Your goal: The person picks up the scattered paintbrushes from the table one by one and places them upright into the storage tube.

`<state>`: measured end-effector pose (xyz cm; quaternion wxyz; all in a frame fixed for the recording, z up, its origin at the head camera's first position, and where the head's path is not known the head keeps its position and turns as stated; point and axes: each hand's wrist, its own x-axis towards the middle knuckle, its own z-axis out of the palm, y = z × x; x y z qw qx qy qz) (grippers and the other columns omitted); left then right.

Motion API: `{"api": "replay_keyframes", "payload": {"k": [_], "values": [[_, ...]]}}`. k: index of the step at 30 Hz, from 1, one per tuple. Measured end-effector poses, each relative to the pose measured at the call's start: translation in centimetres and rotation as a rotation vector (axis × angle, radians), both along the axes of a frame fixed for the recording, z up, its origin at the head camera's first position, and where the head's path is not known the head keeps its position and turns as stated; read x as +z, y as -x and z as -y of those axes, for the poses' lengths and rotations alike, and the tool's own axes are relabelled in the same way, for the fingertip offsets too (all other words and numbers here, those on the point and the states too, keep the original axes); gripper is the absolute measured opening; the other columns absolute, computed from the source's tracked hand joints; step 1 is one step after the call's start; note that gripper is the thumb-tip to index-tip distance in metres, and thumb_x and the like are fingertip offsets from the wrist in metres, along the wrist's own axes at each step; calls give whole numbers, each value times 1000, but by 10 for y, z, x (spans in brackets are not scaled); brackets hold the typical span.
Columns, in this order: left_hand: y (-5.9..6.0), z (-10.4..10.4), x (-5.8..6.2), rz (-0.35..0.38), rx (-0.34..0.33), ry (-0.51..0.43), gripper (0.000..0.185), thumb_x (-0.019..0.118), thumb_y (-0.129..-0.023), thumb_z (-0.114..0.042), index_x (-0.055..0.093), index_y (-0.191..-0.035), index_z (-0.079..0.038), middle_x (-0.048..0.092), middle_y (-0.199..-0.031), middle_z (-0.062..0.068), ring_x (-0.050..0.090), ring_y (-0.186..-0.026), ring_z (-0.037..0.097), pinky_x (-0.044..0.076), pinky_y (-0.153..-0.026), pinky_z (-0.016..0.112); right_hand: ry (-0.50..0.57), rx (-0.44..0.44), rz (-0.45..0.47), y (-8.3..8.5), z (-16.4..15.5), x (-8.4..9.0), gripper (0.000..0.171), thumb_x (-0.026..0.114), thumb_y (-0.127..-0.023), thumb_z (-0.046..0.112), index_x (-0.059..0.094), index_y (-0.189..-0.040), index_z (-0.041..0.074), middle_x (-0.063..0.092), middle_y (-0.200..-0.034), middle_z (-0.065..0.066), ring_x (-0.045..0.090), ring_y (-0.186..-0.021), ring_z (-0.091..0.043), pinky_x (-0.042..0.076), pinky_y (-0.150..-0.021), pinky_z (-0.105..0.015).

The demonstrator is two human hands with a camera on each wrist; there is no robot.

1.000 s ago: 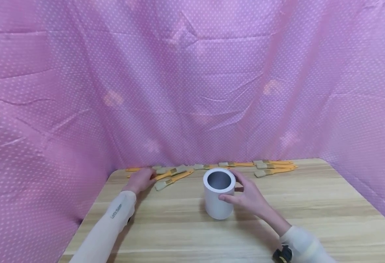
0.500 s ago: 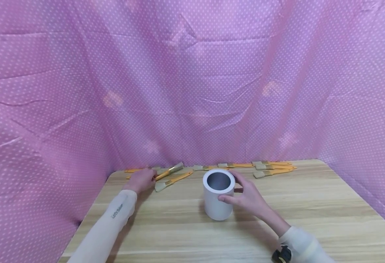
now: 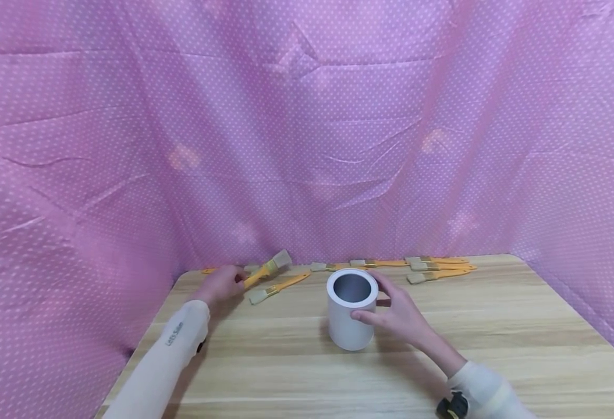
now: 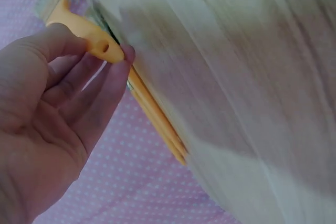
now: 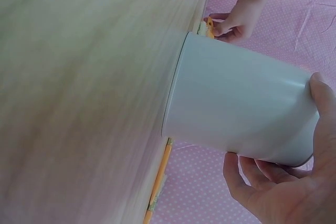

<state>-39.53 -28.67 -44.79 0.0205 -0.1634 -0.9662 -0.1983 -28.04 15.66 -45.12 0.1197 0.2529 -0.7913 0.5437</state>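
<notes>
The step in hand seems to be lifting a brush (image 3: 265, 271): the left hand (image 3: 222, 285) pinches its handle end, bristles beyond the fingers, long axis slanting up, away and rightward. The right hand (image 3: 400, 309) clasps the canister (image 3: 350, 327) between thumb and fingers; the next move likely calls for a steady pinch.

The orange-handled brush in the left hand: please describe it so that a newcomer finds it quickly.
On the light wooden table, find the white cylindrical container; further left is the person's left hand. It pinches an orange-handled brush with pale bristles by the handle. Unlike the similar brush lying nearer the viewer, it is held.
</notes>
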Motion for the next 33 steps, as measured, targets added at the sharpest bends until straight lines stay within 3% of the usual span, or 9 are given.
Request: {"api": "replay_keyframes", "payload": {"k": [5,8,11,14,17,25,28,33], "values": [[-3,4,2,84,-51,-216,14,64,-95,2,72,-107,5,67,-94,9,63,-75,23,58,-64,37,-14,-7,0,0,0,1,88,95,-73,29,49,-145,11,62,-132,-5,60,-120,-24,57,-88,-36],[-10,3,2,190,4,-372,15,63,-98,-1,71,-110,3,65,-100,11,65,-80,26,60,-66,40,-20,-15,-3,0,1,2,88,95,-73,23,48,-146,8,62,-132,-8,60,-120,-27,57,-88,-37],[-20,2,2,236,60,-468,14,64,-100,-7,71,-111,-3,64,-106,11,64,-87,26,60,-74,43,-15,-12,-1,-6,4,9,88,94,-73,17,47,-146,2,62,-132,-13,59,-120,-31,57,-87,-40],[-31,-1,3,238,44,-539,16,65,-101,-10,70,-114,-3,64,-109,11,65,-92,26,59,-80,48,-10,-2,9,-15,7,21,87,93,-74,13,46,-145,-3,61,-131,-17,59,-120,-34,57,-88,-43],[-40,-6,6,212,-32,-585,19,64,-101,-12,67,-117,-1,65,-110,14,68,-91,28,59,-81,50,-9,-2,16,-22,8,31,85,93,-74,12,47,-144,-4,61,-131,-19,60,-119,-34,57,-88,-46],[-66,-33,15,240,-181,-724,26,64,-102,-11,59,-123,2,66,-109,19,70,-93,33,58,-84,53,-1,1,8,-24,9,33,84,93,-74,11,48,-142,-5,63,-128,-19,60,-118,-35,57,-88,-47],[-74,-45,17,224,-195,-740,26,66,-101,-11,60,-123,0,67,-107,17,70,-91,33,57,-84,56,2,1,11,-25,9,33,84,93,-74,12,48,-143,-5,63,-128,-19,60,-118,-35,57,-88,-46],[-82,-62,20,197,-208,-798,24,65,-101,-9,60,-122,0,65,-109,18,70,-94,32,59,-83,49,-4,-5,18,-25,9,32,84,93,-74,12,48,-143,-5,63,-128,-19,60,-118,-36,57,-88,-42]]}}
